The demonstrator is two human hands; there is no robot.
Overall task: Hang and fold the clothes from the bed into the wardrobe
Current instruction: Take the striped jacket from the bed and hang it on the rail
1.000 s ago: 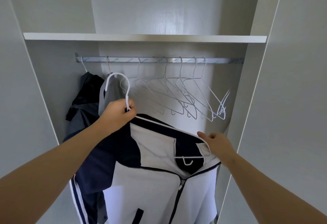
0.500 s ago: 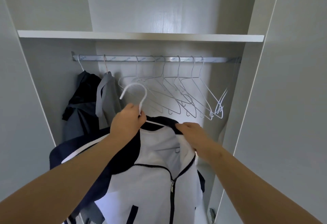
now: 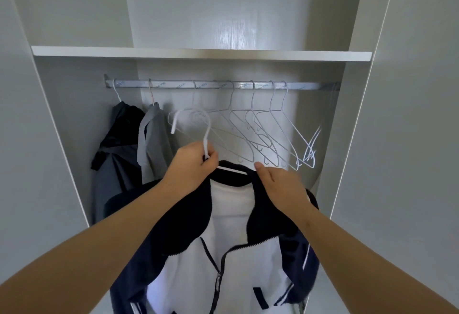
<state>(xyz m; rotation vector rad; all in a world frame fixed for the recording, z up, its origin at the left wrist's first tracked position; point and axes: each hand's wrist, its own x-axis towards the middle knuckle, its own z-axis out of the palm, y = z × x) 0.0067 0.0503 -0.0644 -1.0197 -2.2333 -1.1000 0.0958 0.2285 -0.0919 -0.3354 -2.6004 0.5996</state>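
A navy and white zip jacket [image 3: 231,251] hangs on a white wire hanger [image 3: 206,130] in front of the open wardrobe. My left hand [image 3: 193,169] grips the hanger's neck, its hook pointing left, below the metal rail [image 3: 223,84]. My right hand [image 3: 278,187] holds the jacket's dark collar on the right shoulder. The hanger's arms are mostly hidden inside the jacket.
A black garment [image 3: 119,140] and a grey garment [image 3: 154,145] hang at the rail's left end. Several bare wire hangers [image 3: 268,135] fill the rail's middle and right. A white shelf [image 3: 198,53] runs above the rail. Wardrobe side panels stand close on both sides.
The jacket has risen and moved right toward the rail's middle. My right hand went from the hanger's right end up to the collar.
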